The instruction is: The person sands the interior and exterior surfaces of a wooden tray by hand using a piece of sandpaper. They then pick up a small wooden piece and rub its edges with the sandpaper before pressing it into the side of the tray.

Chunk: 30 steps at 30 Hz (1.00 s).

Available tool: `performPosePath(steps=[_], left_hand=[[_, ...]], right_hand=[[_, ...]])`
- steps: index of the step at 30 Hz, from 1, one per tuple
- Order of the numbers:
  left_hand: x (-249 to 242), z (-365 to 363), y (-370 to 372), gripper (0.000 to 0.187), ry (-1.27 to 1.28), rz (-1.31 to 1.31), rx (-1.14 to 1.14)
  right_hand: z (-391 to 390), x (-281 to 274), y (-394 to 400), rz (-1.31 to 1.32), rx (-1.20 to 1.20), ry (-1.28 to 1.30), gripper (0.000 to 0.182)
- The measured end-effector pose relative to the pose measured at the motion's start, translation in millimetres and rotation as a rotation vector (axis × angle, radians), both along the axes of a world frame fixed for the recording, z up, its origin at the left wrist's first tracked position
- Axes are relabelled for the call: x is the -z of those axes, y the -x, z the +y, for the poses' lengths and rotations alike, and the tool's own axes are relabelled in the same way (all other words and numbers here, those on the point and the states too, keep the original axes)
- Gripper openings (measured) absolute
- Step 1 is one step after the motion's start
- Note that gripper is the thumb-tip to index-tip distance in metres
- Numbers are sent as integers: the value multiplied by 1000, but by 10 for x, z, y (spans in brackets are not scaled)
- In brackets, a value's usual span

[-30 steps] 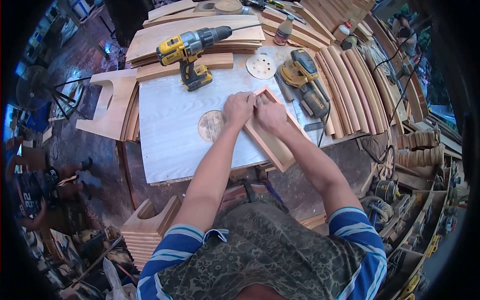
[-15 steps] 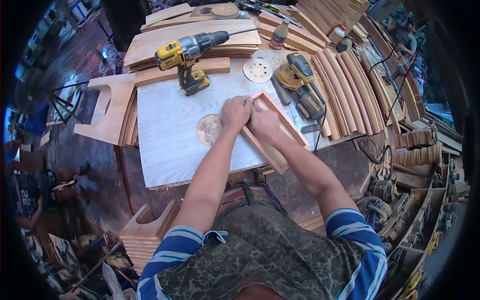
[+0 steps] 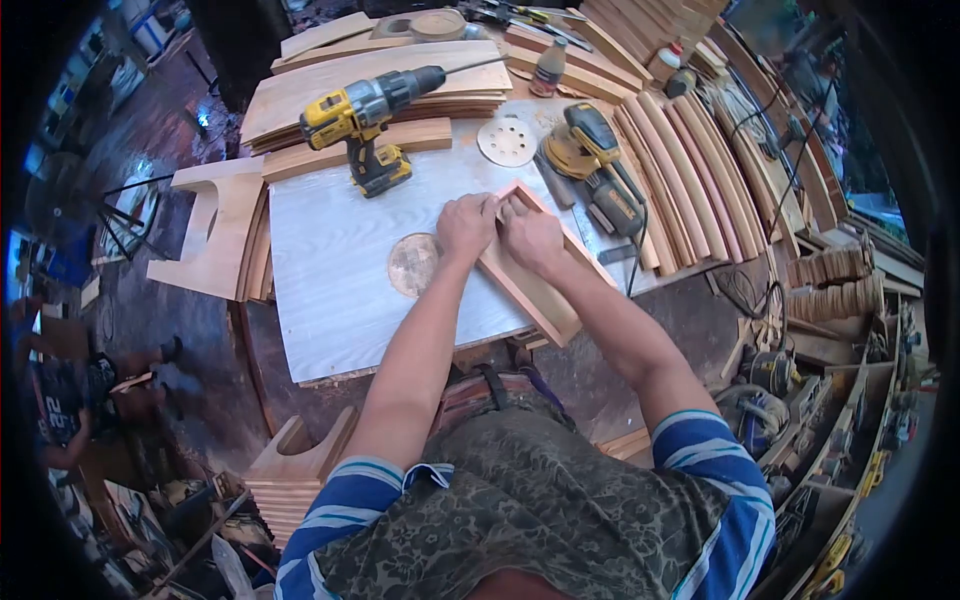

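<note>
Still, our left fingers [image 3: 482, 204] curl closed on the wooden tray [image 3: 541, 297] at its upper end; our right fingers [image 3: 510, 213] bend inside, their grip hidden. Little has shifted: our handling remains mid-frame, over the tabletop [image 3: 330, 325].

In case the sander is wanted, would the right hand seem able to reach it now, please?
Probably yes: the sander lies near the right hand, beyond the wooden tray, with nothing seen on top; the hand need only leave the tray.
</note>
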<state>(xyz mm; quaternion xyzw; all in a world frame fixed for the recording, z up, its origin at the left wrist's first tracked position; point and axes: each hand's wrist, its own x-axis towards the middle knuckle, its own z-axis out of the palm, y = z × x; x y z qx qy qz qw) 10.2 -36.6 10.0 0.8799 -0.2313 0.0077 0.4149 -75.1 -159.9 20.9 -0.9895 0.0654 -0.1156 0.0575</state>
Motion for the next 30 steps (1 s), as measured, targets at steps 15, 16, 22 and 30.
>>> performPosePath(steps=[15, 16, 22, 30], left_hand=[[-156, 72, -13, 39, -87, 174, 57], [-99, 60, -18, 38, -67, 141, 62], [-12, 44, -3, 36, -9, 56, 42], [-77, 34, 22, 32, -3, 59, 26]], right_hand=[[-55, -254, 119, 246, -238, -28, 35], [-79, -115, 118, 227, -246, 31, 40], [-97, -171, 546, 219, -410, 132, 52], [47, -290, 563, 132, -510, 243, 60]])
